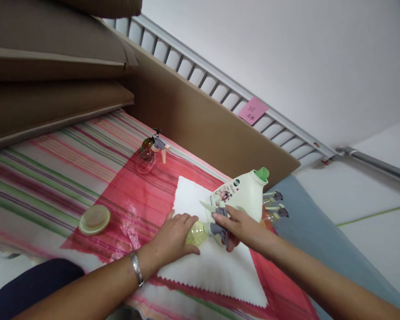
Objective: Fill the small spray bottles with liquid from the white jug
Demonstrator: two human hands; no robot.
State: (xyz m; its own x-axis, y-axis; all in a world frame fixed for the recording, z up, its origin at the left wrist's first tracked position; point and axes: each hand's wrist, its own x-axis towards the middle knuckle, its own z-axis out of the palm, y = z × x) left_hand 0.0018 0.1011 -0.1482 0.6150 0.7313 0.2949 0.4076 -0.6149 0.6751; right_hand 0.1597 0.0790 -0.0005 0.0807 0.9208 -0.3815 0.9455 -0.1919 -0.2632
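- Striped cloth (46, 160), filmy red sheet (120, 193), zigzag-edged white mat (216, 275)!
- Left hand (176, 233) curls round a ribbed spray bottle (197, 234)!
- Right hand (238, 227) clamps its grey trigger head (216, 229)!

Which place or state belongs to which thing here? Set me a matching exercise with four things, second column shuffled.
1. spray bottle
2. white jug
3. pink note
4. round pale object

A. on the slatted panel
B. left of the white sheet in the picture
C. left hand at its yellowish body, right hand at its grey head
D. green at its mouth

Pairs: 1-C, 2-D, 3-A, 4-B
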